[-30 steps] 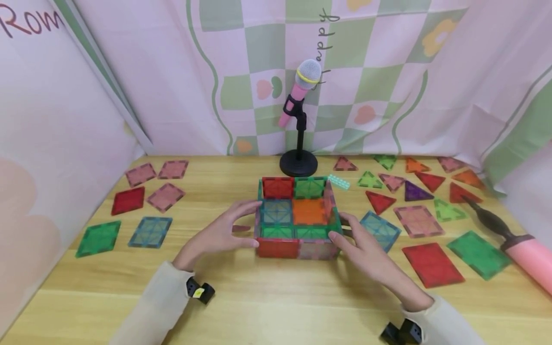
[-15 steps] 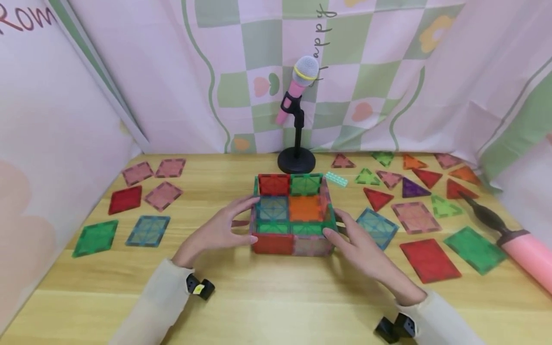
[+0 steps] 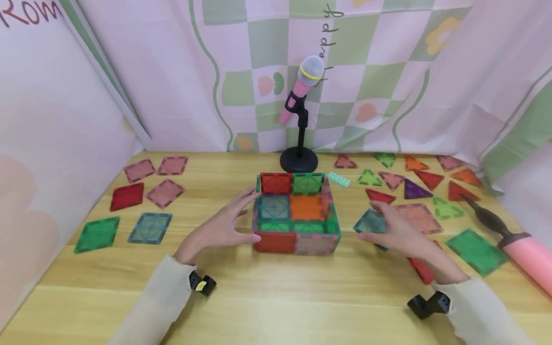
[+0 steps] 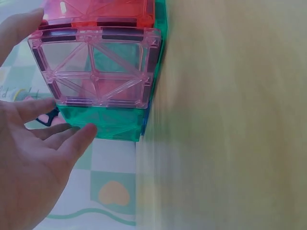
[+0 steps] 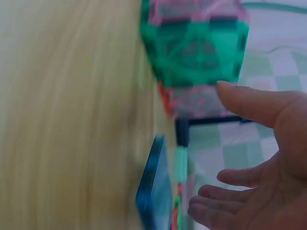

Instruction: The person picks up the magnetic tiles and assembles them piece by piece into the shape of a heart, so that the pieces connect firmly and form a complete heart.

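Note:
An open-topped box of translucent magnetic tiles stands mid-table, with red, green and pink walls and blue and orange squares inside. My left hand is at its left side, fingers spread and relaxed; in the left wrist view the thumb lies against an upper corner, fingertips near the pink and green walls. To the right of the box, my right hand hovers apart from it, thumb and fingers spread with nothing between them. Nearest to it is a blue square tile, partly covered; the right wrist view shows this tile blurred.
Several square tiles, such as a green one, lie at left. Triangles, a purple one among them, and larger tiles lie at right. Behind the box stands a toy microphone. A pink-handled object sits at the right edge.
My right hand has let go of the box's right side and moved right, over the blue square tile. The left hand stays by the box, which has not visibly moved on the table.

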A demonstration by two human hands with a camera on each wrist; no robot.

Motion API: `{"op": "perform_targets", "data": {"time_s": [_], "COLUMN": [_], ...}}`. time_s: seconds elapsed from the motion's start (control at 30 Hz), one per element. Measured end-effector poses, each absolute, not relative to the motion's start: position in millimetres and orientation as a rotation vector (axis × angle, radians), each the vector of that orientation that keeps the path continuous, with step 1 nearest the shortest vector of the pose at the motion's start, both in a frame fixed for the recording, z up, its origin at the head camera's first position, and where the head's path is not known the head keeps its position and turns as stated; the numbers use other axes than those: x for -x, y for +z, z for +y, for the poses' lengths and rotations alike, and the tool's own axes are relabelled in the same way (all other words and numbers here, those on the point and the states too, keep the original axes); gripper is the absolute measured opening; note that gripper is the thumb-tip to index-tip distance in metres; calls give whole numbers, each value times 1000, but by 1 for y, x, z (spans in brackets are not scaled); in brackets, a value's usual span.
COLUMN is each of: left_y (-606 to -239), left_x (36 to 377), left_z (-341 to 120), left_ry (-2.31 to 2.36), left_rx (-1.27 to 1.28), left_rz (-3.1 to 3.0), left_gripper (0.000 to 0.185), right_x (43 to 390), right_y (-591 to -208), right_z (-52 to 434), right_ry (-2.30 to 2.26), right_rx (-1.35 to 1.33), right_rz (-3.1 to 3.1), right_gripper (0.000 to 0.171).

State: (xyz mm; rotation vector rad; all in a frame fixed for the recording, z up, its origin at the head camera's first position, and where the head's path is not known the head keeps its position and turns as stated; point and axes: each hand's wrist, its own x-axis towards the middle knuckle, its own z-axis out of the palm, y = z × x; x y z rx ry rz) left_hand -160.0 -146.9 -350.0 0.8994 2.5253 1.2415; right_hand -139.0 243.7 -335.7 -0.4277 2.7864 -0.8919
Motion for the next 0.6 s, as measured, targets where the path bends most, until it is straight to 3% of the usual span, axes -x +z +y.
{"op": "perform_targets", "data": {"time_s": [0.27, 0.6], "left_y": [-348, -351], "left_x": [160, 162], "left_z": [-147, -149], "left_ry": [1267, 1260], "left_rx": [-877, -919], "left_rz": [2439, 2473], "left_gripper": [95, 93], "right_x": [147, 147], "right_y": [-349, -350], "right_z": [255, 246], "right_ry": [-608, -474], "right_rx": [331, 291], "right_rz": [2895, 2930], "right_gripper": [101, 96]}}
